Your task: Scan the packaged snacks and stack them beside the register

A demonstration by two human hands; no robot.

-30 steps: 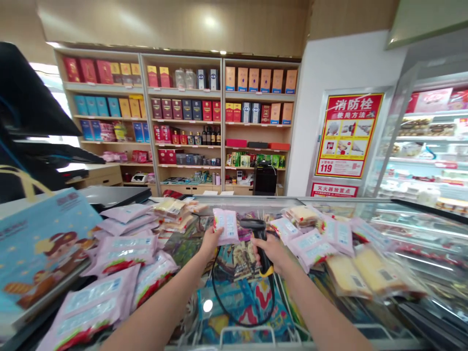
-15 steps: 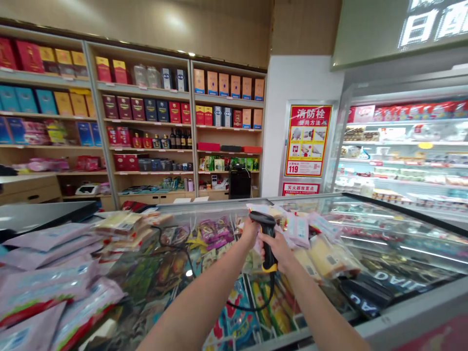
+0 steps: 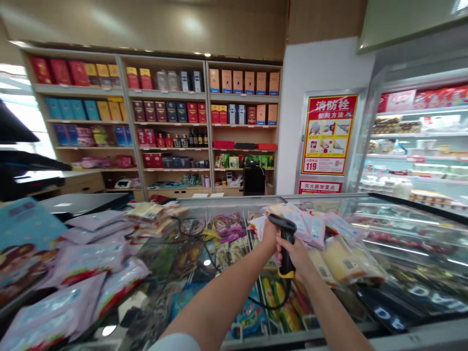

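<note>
A black and yellow barcode scanner (image 3: 287, 243) is held upright over the glass-topped freezer, its cable looping down from the handle. My right hand (image 3: 295, 256) wraps around the scanner's handle. Against the scanner's head, my left hand (image 3: 269, 235) is closed, with its fingers partly hidden behind it. Just beyond both hands lie pale pink bags (image 3: 314, 229) with printed fronts. Clear packs of pale yellow slices (image 3: 341, 258) rest to the right of my right hand.
More pink bags (image 3: 87, 258) are piled at left, beside packs of sliced food (image 3: 146, 212). The freezer's glass (image 3: 204, 209) covers colourful packets. A black item with white letters (image 3: 383, 304) lies at right. Shelves of boxes (image 3: 164, 112) stand behind, and a lit cooler (image 3: 413, 146) at right.
My view has swung left, so the scene sits further right and a blue printed item shows at the left edge. Both hands stay together at the scanner.
</note>
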